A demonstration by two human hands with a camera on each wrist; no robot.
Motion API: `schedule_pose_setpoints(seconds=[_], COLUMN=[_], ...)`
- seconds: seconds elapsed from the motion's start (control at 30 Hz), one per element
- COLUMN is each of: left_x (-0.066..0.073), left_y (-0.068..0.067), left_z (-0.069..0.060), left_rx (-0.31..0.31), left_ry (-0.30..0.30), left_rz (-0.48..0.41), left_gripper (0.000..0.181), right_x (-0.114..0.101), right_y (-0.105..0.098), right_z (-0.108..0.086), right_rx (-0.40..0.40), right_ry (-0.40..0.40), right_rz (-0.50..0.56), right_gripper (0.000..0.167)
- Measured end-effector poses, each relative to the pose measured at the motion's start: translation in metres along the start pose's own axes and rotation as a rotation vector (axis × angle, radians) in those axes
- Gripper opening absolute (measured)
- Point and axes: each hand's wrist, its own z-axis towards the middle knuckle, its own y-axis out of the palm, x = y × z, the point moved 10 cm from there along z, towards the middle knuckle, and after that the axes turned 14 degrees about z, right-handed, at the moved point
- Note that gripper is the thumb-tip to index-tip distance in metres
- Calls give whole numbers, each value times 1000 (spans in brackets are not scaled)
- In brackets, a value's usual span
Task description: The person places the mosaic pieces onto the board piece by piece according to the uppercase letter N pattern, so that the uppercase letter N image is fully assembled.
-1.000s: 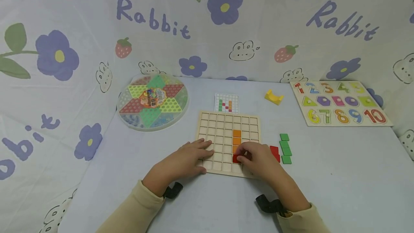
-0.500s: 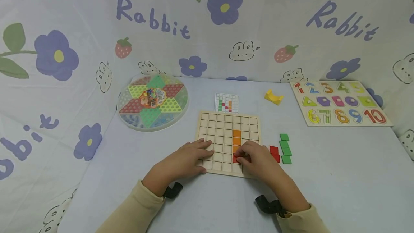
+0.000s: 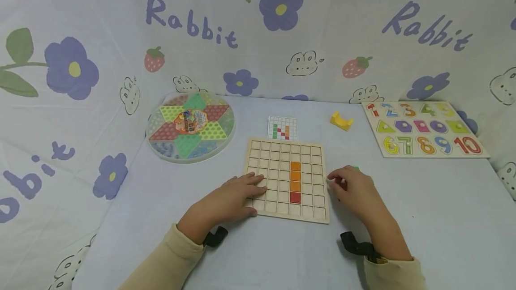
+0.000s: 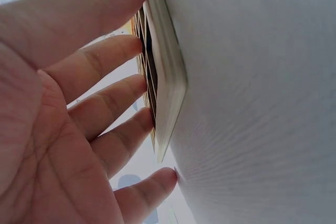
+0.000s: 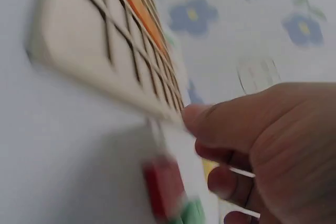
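A wooden grid board point(image 3: 273, 154) lies on the table; in one column several orange tiles point(image 3: 295, 176) sit above a red tile point(image 3: 295, 198). My left hand point(image 3: 225, 200) rests on the board's left edge, fingers spread; in the left wrist view its thumb and fingertips touch the board's side. Just right of the board hovers my right hand point(image 3: 356, 191), fingers loosely bent, with nothing seen between them. Beneath it are red tiles point(image 5: 164, 187) and a green tile point(image 5: 193, 212), blurred in the right wrist view; in the head view the hand hides most of the loose tiles.
Behind the board lies a pattern card point(image 3: 282, 128) with coloured squares. A yellow curved piece point(image 3: 341, 121) is to its right. A round star-patterned game board point(image 3: 189, 128) stands at back left, a number puzzle board point(image 3: 425, 129) at back right.
My right hand has let go of the red tile, which stays in the grid below the orange ones, and has moved right over the loose tiles. The left hand has not moved.
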Motion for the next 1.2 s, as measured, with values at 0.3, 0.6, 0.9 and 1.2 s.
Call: schedule_pose_setpoints(seconds=[0.3,0.6,0.9,1.2], left_x=[-19,-30,-29,-30], left_y=[2,-1,-1,0], left_z=[-2,-8,-5,-4], left_rx=[-13,-49,-55,-58], left_ry=[-114,-166,-166,-167], left_rz=[58,62,81,72], left_gripper=[89,98,97,97], right_x=[31,30,37,-13], right_y=[-13,-14,-13,-12], right_z=[-3,-5,-4,3], right_rx=[-57,-72,-79,108], right_ry=[91,109,195,43], right_rz=[-70,-68,8,147], right_gripper=[23,19,15,9])
